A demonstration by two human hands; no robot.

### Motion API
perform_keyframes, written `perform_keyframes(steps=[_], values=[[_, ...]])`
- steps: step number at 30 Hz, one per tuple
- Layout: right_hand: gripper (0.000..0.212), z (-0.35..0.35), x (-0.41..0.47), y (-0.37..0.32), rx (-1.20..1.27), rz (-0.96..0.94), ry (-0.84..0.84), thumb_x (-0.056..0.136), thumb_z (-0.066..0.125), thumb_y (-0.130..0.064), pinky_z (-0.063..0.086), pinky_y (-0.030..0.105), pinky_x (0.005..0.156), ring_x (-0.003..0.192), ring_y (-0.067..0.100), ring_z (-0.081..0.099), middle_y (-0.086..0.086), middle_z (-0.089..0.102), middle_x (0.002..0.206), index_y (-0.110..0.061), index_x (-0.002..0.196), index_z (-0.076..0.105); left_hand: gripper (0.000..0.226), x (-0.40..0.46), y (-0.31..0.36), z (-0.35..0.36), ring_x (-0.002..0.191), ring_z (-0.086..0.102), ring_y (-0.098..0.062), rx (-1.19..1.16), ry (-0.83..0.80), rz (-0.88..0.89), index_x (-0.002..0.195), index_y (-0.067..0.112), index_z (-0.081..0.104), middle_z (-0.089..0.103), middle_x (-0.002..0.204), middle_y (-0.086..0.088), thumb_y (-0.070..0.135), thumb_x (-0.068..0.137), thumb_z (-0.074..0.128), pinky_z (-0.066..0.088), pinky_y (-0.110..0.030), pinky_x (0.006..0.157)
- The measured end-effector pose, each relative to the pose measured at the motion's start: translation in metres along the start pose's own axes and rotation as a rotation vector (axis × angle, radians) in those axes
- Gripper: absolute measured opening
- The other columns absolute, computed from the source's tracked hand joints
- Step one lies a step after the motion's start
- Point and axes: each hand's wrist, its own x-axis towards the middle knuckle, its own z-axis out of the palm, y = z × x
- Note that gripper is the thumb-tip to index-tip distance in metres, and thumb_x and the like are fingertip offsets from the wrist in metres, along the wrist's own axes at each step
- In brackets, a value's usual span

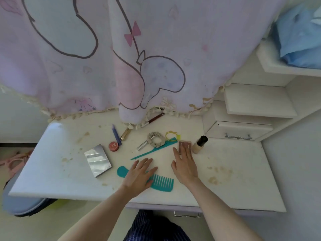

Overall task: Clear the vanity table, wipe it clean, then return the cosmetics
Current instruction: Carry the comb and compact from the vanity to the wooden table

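Observation:
The white vanity table (52,171) carries scattered cosmetics and beige stains. My left hand (139,176) lies flat with straight fingers over the middle of a teal wide-tooth comb (163,183). My right hand (185,166) is stretched out, its fingertips on a small brown palette (185,145). Beside that palette stands a foundation bottle (199,144) with a black cap. A silver compact (97,160), a red round pot (113,146), a blue tube (116,134), a teal tail comb (152,150), a beige scrunchie (156,139) and a yellow hair tie (172,135) lie further back.
A pink printed curtain (104,58) hangs over the table's back edge, partly covering a brush (154,119) and a gold tube (125,133). White shelves and a small drawer (238,131) stand at the right. Beige stains (220,173) mark the right side. A stool (22,202) sits lower left.

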Motion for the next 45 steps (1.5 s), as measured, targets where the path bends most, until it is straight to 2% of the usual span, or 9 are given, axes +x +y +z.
perform_keyframes(steps=[3, 7, 14, 17, 21, 26, 33, 38, 45], values=[[0.054, 0.010, 0.010, 0.003, -0.004, 0.030, -0.012, 0.081, 0.031, -0.028, 0.045, 0.048, 0.092, 0.118, 0.039, 0.052, 0.026, 0.053, 0.129, -0.001, 0.116, 0.062, 0.047, 0.014, -0.007, 0.002, 0.103, 0.064, -0.024, 0.029, 0.003, 0.030, 0.108, 0.028, 0.068, 0.065, 0.116, -0.008, 0.044, 0.079, 0.035, 0.054, -0.042, 0.082], [0.053, 0.015, 0.013, 0.002, -0.037, 0.013, -0.016, 0.082, 0.031, -0.026, 0.049, 0.046, 0.090, 0.118, 0.036, 0.053, 0.023, 0.054, 0.129, -0.001, 0.116, 0.063, 0.044, 0.032, -0.007, 0.003, 0.102, 0.065, -0.025, -0.019, 0.025, 0.019, 0.112, 0.018, 0.063, 0.066, 0.116, -0.010, 0.042, 0.075, 0.061, 0.052, -0.044, 0.083], [0.051, 0.011, 0.018, 0.014, -0.066, -0.012, -0.047, 0.083, 0.031, -0.025, 0.052, 0.044, 0.088, 0.114, 0.035, 0.057, 0.021, 0.057, 0.126, -0.003, 0.117, 0.062, 0.065, 0.018, -0.024, 0.003, 0.121, 0.049, -0.018, -0.035, -0.017, 0.327, 0.129, 0.023, 0.049, 0.053, 0.133, -0.001, 0.066, 0.084, 0.032, 0.043, -0.041, 0.099], [0.043, 0.009, 0.020, 0.017, -0.087, -0.039, 0.005, 0.083, 0.045, -0.024, 0.052, 0.041, 0.087, 0.112, 0.033, 0.059, 0.019, 0.060, 0.123, -0.005, 0.116, 0.062, 0.054, 0.017, -0.028, 0.006, 0.119, 0.052, -0.020, -0.018, -0.051, 0.258, 0.127, 0.026, 0.049, 0.055, 0.131, -0.003, 0.059, 0.088, 0.030, 0.044, -0.041, 0.097], [0.056, 0.010, 0.027, 0.021, -0.120, -0.080, 0.008, 0.055, 0.082, -0.012, 0.054, 0.044, 0.084, 0.108, 0.038, 0.060, 0.023, 0.062, 0.116, -0.001, 0.107, 0.065, 0.047, 0.029, -0.020, -0.002, 0.108, 0.061, -0.030, -0.012, 0.003, 0.032, 0.124, 0.018, 0.048, 0.060, 0.124, -0.014, 0.041, 0.084, 0.036, 0.049, -0.042, 0.090], [0.065, 0.012, 0.042, 0.020, -0.259, -0.102, 0.062, 0.042, 0.078, 0.005, 0.048, 0.054, 0.087, 0.106, 0.048, 0.056, 0.031, 0.060, 0.113, 0.006, 0.105, 0.064, 0.062, 0.045, -0.012, -0.012, 0.098, 0.064, -0.037, 0.046, 0.022, -0.047, 0.111, 0.008, 0.066, 0.064, 0.112, -0.023, 0.029, 0.055, 0.082, 0.054, -0.044, 0.079], [0.089, 0.014, 0.058, 0.016, -0.270, -0.043, 0.071, 0.029, 0.088, -0.003, 0.054, 0.049, 0.078, 0.082, 0.042, 0.064, 0.029, 0.065, 0.090, 0.010, 0.107, 0.047, 0.088, 0.059, -0.004, -0.014, 0.074, 0.062, -0.031, 0.033, -0.001, -0.148, 0.111, 0.003, 0.044, 0.065, 0.092, -0.018, 0.010, 0.036, 0.089, 0.056, -0.036, 0.057], [0.074, 0.016, 0.068, 0.021, -0.231, 0.024, 0.067, 0.022, 0.089, 0.002, 0.057, 0.047, 0.067, 0.082, 0.045, 0.066, 0.031, 0.066, 0.088, 0.012, 0.092, 0.067, 0.079, 0.068, 0.007, -0.024, 0.065, 0.062, -0.032, 0.062, -0.021, -0.223, 0.104, -0.002, 0.067, 0.065, 0.084, -0.021, 0.006, 0.029, 0.091, 0.054, -0.036, 0.049], [0.062, 0.005, 0.073, 0.024, -0.314, -0.058, 0.212, 0.034, 0.087, -0.003, 0.053, 0.033, 0.056, 0.058, 0.031, 0.058, 0.019, 0.061, 0.066, 0.003, 0.093, 0.070, 0.080, 0.076, 0.006, -0.031, 0.048, 0.058, -0.024, 0.009, -0.026, -0.252, 0.099, 0.000, 0.071, 0.062, 0.063, -0.011, 0.007, 0.022, 0.092, 0.040, -0.024, 0.028]])
